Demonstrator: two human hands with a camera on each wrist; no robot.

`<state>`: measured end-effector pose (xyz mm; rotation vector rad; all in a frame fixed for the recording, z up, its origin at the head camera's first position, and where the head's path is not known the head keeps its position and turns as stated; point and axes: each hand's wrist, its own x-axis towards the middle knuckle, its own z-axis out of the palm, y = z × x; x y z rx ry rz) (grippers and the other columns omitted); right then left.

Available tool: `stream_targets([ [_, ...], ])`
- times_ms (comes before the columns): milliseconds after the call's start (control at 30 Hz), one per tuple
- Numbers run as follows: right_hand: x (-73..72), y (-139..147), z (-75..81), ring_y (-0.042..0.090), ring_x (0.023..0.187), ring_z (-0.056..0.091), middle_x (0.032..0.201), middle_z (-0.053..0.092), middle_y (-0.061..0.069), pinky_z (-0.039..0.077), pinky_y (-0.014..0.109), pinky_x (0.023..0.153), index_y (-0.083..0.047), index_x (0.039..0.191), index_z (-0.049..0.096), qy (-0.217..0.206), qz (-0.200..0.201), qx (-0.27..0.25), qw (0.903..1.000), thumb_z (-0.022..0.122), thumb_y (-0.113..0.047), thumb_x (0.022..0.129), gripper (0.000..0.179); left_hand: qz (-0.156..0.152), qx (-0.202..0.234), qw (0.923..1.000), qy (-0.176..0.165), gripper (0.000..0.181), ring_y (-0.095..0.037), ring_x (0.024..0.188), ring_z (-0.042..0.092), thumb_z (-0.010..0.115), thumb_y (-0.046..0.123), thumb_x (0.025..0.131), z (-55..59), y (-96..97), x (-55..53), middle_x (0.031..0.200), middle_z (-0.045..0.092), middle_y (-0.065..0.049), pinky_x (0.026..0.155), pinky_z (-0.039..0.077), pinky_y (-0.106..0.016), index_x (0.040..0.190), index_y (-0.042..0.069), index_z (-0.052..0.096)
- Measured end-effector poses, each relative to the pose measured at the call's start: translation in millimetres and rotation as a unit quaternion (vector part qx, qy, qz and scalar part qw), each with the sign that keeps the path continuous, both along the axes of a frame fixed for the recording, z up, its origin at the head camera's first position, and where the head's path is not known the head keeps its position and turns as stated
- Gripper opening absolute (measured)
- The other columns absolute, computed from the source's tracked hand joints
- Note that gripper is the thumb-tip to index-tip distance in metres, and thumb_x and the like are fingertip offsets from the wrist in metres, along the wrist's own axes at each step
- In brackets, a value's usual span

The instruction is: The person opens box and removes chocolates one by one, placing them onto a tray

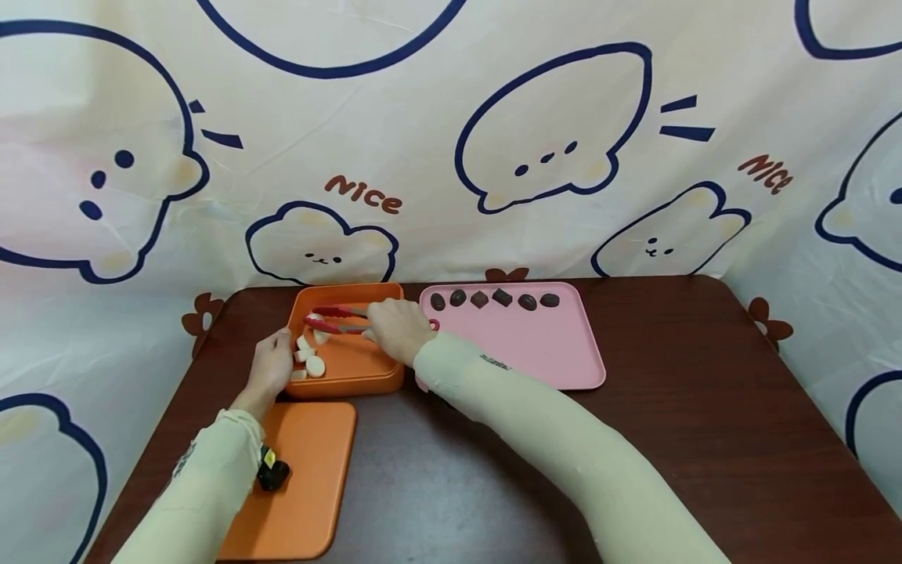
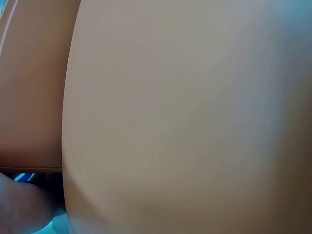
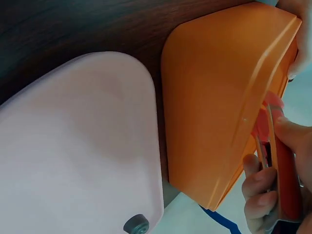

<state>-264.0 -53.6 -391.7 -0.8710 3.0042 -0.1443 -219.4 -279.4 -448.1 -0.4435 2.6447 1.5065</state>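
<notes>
My right hand [image 1: 398, 329] grips red-tipped tongs [image 1: 337, 327] over an orange box [image 1: 362, 384], with their arms apart and tips at its left part. Small white pieces [image 1: 315, 366] lie along the left side inside; one is right by the tong tips. In the right wrist view, fingers and thumb wrap the tongs [image 3: 287, 180]. At the box's left wall, my left hand [image 1: 271, 364] holds the rim. Only part of that hand [image 2: 24, 204] appears in the left wrist view, mostly filled by a flat orange lid [image 2: 170, 112].
A pink tray [image 1: 521, 345] stands right of the box, bearing a row of dark chocolates [image 1: 503, 297] along its far edge. The orange lid [image 1: 310, 486] lies nearer on the brown table [image 1: 690, 392]. A small black item [image 1: 271, 472] is by the left sleeve. A printed cloth hangs behind.
</notes>
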Motion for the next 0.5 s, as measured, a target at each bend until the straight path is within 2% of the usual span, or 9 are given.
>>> stream_targets([
  [33, 0.6, 1, -0.5, 0.014, 0.064, 0.058, 0.073, 0.059, -0.003, 0.049, 0.024, 0.057, -0.017, 0.096, 0.068, -0.001, -0.002, -0.003, 1.0, 0.063, -0.045, 0.099, 0.029, 0.004, -0.002, 1.0, 0.001, 0.052, -0.031, 0.092, 0.044, 0.013, 0.036, 0.111, -0.4, 0.4, 0.1, 0.096, 0.051, -0.025, 0.082, 0.033, -0.04, 0.09, 0.0, 0.044],
  [67, 1.2, 2, -0.7, 0.013, 0.065, 0.058, 0.073, 0.06, -0.003, 0.049, 0.024, 0.058, -0.017, 0.097, 0.069, 0.0, -0.004, -0.006, 1.0, 0.063, -0.045, 0.099, 0.029, 0.005, -0.003, 1.0, -0.001, 0.054, -0.033, 0.093, 0.047, 0.013, 0.037, 0.111, -0.3, 0.3, 0.4, 0.096, 0.05, -0.025, 0.085, 0.037, -0.04, 0.094, -0.001, 0.048],
  [100, 2.0, 3, -0.9, 0.013, 0.065, 0.058, 0.074, 0.06, -0.003, 0.049, 0.024, 0.058, -0.017, 0.098, 0.069, 0.001, -0.005, -0.007, 1.0, 0.063, -0.045, 0.099, 0.029, 0.009, -0.002, 1.0, -0.001, 0.052, -0.034, 0.084, 0.041, 0.013, 0.038, 0.111, -1.1, 0.7, 0.3, 0.086, 0.041, -0.021, 0.081, 0.037, -0.04, 0.09, 0.0, 0.043],
  [167, 3.2, 5, -1.2, 0.013, 0.065, 0.059, 0.074, 0.061, -0.003, 0.05, 0.025, 0.059, -0.017, 0.098, 0.07, 0.003, -0.006, -0.007, 1.0, 0.063, -0.045, 0.099, 0.029, 0.005, 0.001, 1.0, -0.008, 0.061, -0.04, 0.113, 0.05, 0.012, 0.038, 0.11, -1.2, 0.5, 2.0, 0.118, 0.051, -0.032, 0.1, 0.042, -0.045, 0.121, -0.005, 0.054],
  [233, 3.9, 6, -1.7, 0.013, 0.066, 0.059, 0.076, 0.062, -0.004, 0.05, 0.025, 0.06, -0.017, 0.099, 0.071, 0.003, -0.005, -0.008, 1.0, 0.062, -0.045, 0.099, 0.029, 0.001, 0.01, 0.9998, -0.017, 0.064, -0.042, 0.142, 0.035, 0.01, 0.038, 0.11, -1.5, -0.4, 3.4, 0.156, 0.034, -0.03, 0.118, 0.032, -0.051, 0.154, 0.0, 0.036],
  [267, 4.3, 7, -1.9, 0.013, 0.066, 0.059, 0.076, 0.062, -0.004, 0.05, 0.025, 0.06, -0.016, 0.098, 0.071, 0.004, -0.003, -0.008, 1.0, 0.062, -0.044, 0.099, 0.029, -0.004, 0.012, 0.9997, -0.022, 0.063, -0.039, 0.152, 0.022, 0.008, 0.039, 0.11, -1.4, -0.9, 4.2, 0.166, 0.02, -0.024, 0.124, 0.023, -0.054, 0.161, 0.004, 0.022],
  [333, 4.4, 9, -2.0, 0.013, 0.065, 0.059, 0.076, 0.063, -0.003, 0.051, 0.026, 0.06, -0.016, 0.096, 0.071, 0.005, -0.004, -0.012, 0.9999, 0.063, -0.044, 0.099, 0.029, -0.01, 0.015, 0.9995, -0.025, 0.061, -0.035, 0.157, 0.009, 0.007, 0.039, 0.11, -1.5, -1.2, 5.6, 0.17, 0.006, -0.015, 0.127, 0.014, -0.055, 0.162, 0.008, 0.01],
  [400, 3.8, 11, -1.9, 0.013, 0.065, 0.059, 0.076, 0.064, -0.003, 0.051, 0.026, 0.059, -0.015, 0.096, 0.071, 0.002, -0.01, -0.019, 0.9998, 0.065, -0.043, 0.099, 0.028, -0.015, 0.018, 0.9995, -0.023, 0.06, -0.034, 0.157, 0.007, 0.006, 0.039, 0.11, -1.1, -1.4, 6.4, 0.17, 0.004, -0.014, 0.127, 0.012, -0.055, 0.162, 0.009, 0.008],
  [500, 2.5, 15, -1.2, 0.013, 0.065, 0.059, 0.077, 0.064, -0.002, 0.052, 0.025, 0.06, -0.015, 0.098, 0.072, -0.005, -0.021, -0.026, 0.9994, 0.066, -0.042, 0.098, 0.028, -0.019, 0.017, 0.9995, -0.018, 0.062, -0.034, 0.156, 0.012, 0.006, 0.04, 0.109, -0.3, -0.8, 7.2, 0.166, 0.016, -0.024, 0.126, 0.014, -0.053, 0.163, 0.009, 0.012],
])
